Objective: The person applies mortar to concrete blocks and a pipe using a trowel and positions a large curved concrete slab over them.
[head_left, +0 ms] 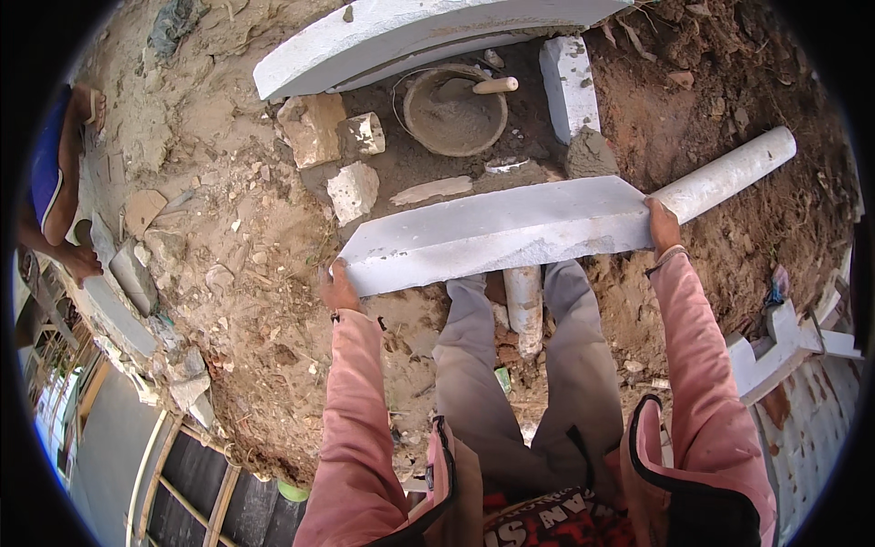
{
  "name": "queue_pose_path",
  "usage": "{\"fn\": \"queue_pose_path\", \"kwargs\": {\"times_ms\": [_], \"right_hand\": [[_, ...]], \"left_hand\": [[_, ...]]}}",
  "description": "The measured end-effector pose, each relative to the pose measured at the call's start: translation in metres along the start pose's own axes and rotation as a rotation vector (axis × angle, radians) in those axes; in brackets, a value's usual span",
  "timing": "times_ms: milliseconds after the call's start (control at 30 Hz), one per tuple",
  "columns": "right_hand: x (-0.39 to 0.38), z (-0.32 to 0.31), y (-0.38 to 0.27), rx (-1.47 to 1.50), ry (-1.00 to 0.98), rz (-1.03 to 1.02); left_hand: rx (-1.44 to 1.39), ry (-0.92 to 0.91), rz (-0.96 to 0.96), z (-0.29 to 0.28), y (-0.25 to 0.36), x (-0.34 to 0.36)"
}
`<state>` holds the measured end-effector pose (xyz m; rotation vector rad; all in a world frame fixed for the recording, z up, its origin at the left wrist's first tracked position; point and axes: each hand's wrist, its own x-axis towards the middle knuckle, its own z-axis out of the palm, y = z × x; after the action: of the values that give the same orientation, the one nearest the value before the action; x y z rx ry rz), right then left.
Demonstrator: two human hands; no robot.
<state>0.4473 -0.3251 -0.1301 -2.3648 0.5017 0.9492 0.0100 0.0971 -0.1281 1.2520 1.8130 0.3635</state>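
Observation:
A long whitish block (501,223) lies crosswise between my two hands, above my legs. My left hand (340,290) grips its left end, and my right hand (663,225) grips its right end; the fingertips are partly hidden behind the block. Beyond it sits a round bucket (456,118) of grey mortar with a wooden-handled trowel (495,86) resting in it. Another whitish block (569,87) stands to the bucket's right, with a lump of mortar (591,153) at its near end. A long pale block (401,41) lies along the far side.
A pale pipe (729,173) slants away by my right hand, and another pipe (524,314) shows between my legs. Broken stones (354,191) lie left of the bucket on bare soil. At the far left is another person's hand (84,263). Pale blocks (775,351) sit at right.

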Motion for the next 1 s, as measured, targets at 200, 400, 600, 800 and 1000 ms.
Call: {"fn": "queue_pose_path", "kwargs": {"times_ms": [200, 400, 600, 800, 1000], "right_hand": [[-0.001, 0.014, -0.004, -0.049, -0.045, -0.041], [-0.011, 0.016, -0.019, -0.055, -0.108, -0.097], [0.000, 0.016, -0.015, -0.072, -0.010, -0.232], [0.022, 0.015, 0.005, -0.075, -0.048, -0.277], [0.027, 0.023, 0.003, -0.007, -0.217, -0.376]], "left_hand": [[0.234, 0.073, 0.072, -0.021, -0.037, 0.028], [0.305, -0.064, -0.046, -0.027, -0.025, 0.036], [0.679, 0.127, -0.106, 0.012, 0.044, -0.020], [0.623, 0.240, 0.035, 0.015, 0.032, -0.020], [0.606, 0.226, 0.103, -0.011, 0.014, -0.010]]}}
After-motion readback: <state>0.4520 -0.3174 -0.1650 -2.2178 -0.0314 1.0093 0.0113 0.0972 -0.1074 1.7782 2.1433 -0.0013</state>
